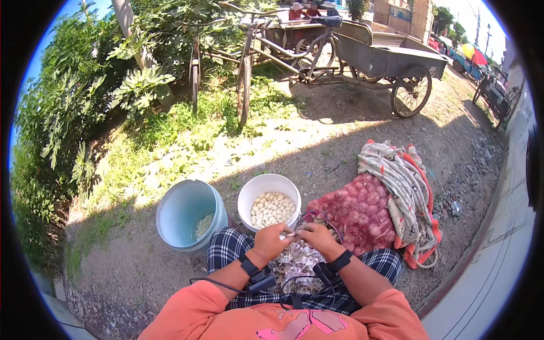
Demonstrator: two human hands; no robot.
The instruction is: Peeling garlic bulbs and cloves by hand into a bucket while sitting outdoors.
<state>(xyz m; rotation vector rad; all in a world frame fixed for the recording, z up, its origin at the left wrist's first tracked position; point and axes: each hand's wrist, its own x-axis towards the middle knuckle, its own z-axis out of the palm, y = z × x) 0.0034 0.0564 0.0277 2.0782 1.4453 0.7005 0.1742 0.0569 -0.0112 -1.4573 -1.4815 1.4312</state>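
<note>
Left hand (271, 240), right hand (318, 236) — fingers pinched together on one small garlic clove (293, 233) above the lap, where skins (297, 262) collect. White bucket (253, 195) of peeled cloves just ahead, within reach; red net sack (357, 215) at right — supply; blue bucket (181, 212) left.
</note>
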